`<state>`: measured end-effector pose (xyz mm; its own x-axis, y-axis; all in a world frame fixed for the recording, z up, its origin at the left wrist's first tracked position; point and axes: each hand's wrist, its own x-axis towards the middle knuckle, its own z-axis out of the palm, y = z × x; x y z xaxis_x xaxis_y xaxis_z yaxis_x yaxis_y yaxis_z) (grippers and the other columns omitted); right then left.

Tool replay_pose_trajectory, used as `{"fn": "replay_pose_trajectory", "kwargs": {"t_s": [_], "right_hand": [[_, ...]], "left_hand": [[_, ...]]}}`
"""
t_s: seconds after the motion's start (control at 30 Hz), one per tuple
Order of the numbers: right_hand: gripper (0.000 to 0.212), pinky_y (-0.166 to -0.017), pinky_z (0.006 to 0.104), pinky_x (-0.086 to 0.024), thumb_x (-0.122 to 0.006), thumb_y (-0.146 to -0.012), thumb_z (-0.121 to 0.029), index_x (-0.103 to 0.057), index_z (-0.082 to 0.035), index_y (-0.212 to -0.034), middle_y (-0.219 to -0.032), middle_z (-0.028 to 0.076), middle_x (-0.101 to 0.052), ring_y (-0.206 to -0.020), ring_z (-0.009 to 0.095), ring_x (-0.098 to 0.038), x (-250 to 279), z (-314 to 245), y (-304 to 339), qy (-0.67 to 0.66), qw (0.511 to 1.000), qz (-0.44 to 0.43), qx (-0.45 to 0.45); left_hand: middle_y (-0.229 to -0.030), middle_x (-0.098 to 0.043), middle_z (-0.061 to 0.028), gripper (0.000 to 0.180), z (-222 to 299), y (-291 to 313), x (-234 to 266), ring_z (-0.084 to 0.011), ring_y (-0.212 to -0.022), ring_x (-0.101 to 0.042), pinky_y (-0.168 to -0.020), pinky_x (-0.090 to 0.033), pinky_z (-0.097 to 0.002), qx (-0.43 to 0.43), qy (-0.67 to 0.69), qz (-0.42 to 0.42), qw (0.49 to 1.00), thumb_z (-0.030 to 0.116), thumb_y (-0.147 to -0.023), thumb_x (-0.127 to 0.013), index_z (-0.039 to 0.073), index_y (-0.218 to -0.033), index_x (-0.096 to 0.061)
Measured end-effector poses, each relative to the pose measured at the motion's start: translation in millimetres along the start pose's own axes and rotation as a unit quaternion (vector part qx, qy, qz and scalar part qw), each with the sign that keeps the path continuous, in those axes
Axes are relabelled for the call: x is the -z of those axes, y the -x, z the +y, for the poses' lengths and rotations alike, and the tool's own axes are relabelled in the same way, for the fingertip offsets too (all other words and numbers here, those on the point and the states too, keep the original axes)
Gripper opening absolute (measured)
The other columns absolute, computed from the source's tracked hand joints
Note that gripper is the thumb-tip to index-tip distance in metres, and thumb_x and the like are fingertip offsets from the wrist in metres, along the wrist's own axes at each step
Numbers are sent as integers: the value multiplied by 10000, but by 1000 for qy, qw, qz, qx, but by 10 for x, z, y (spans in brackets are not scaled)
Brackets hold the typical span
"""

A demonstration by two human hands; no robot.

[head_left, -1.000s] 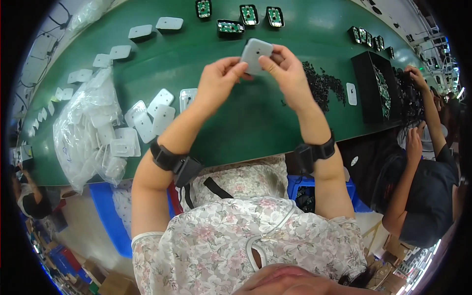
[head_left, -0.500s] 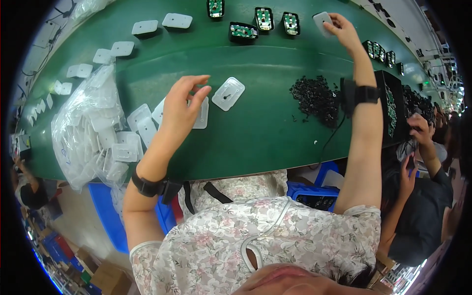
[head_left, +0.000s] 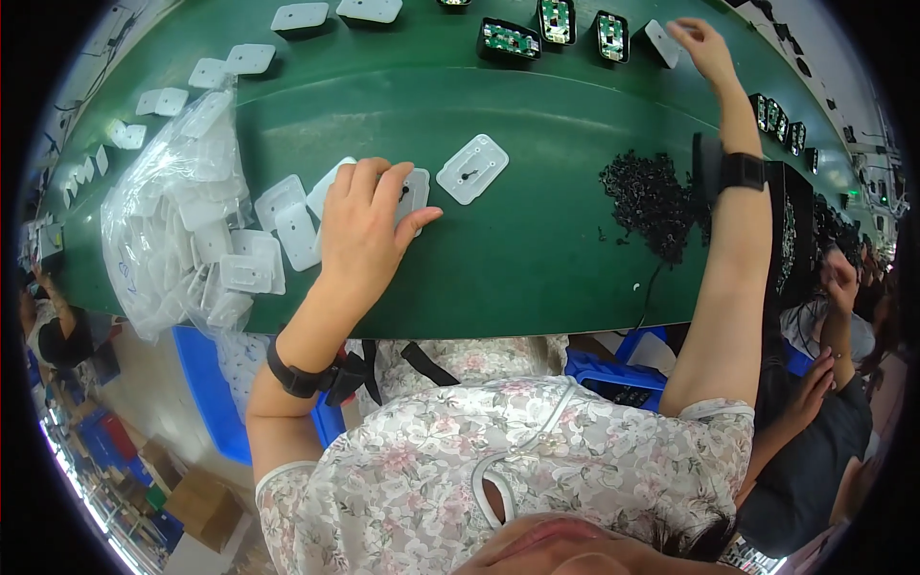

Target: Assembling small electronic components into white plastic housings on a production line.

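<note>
My left hand (head_left: 366, 216) reaches over the table, thumb spread from the fingers. Under it lies a white plastic cover (head_left: 416, 195), partly hidden by the fingers; whether they touch it is unclear. Another white cover (head_left: 473, 170) with a small black piece on it lies to the right. At the far right my right hand (head_left: 707, 46) is open and slightly blurred. Its fingertips are beside a black case with a white cover (head_left: 663, 44) on it. Open black cases with green circuit boards (head_left: 611, 37) stand left of that one.
A clear plastic bag (head_left: 172, 230) of white covers lies on the green table (head_left: 537, 259) at left. Loose covers (head_left: 286, 218) lie beside it. A heap of small black parts (head_left: 652, 203) is at right. Covered cases (head_left: 300, 16) line the far left; a co-worker's hand (head_left: 839, 278) shows at right.
My right hand has come off the white cover, which now sits on the case. My left hand has lowered over the loose cover, its thumb spreading. The whole view has shifted somewhat.
</note>
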<state>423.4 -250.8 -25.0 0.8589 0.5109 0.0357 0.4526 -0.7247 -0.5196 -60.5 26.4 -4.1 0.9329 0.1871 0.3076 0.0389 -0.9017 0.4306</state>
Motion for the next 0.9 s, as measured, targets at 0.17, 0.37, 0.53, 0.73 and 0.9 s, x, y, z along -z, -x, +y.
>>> {"fn": "replay_pose_trajectory", "kwargs": {"t_s": [0.17,0.37,0.53,0.73,0.9], "right_hand": [[269,-757,369,-489,-696,-821,-210,-646,-11,-995,-961,153,-618,-878,285,-613,-530,-1891,738,-71,957,110,261],[593,-870,427,-483,-766,-734,-371,-573,-34,-1183,-1073,178,-574,-1016,356,-566,-1121,-2431,821,234,910,-40,341],[480,-864,379,-490,-753,-770,-217,-571,-2,-1160,-977,145,-592,-965,296,-585,-929,-2454,1115,47,947,69,310],[414,-746,285,-499,-744,-811,-180,-635,-131,-1208,-930,51,-618,-810,152,-602,-564,-1955,2147,-95,990,-37,96],[468,-810,322,-499,-729,-789,-151,-605,-115,-1238,-1004,98,-623,-891,234,-621,-570,-1866,2653,92,985,12,145]], "left_hand": [[-1084,-544,-127,590,49,162,-40,-299,-956,-520,-775,-440,-390,60,-134,-55,988,271,-706,-792,39,-1195,-558],[-1129,-535,-158,573,87,167,-134,-328,-993,-519,-828,-448,-408,32,-88,-3,996,167,-729,-773,36,-1238,-543],[-1138,-538,-149,563,47,331,-77,-330,-1026,-518,-865,-450,-417,25,-23,1,999,63,-722,-741,33,-1244,-534],[-1163,-552,-124,603,198,478,-152,-318,-1077,-525,-929,-445,-418,-94,98,-47,990,22,-666,-722,17,-1237,-525],[-1162,-564,-118,618,244,320,-350,-308,-1090,-537,-949,-444,-420,-137,131,-33,981,20,-645,-731,21,-1229,-528]]}}
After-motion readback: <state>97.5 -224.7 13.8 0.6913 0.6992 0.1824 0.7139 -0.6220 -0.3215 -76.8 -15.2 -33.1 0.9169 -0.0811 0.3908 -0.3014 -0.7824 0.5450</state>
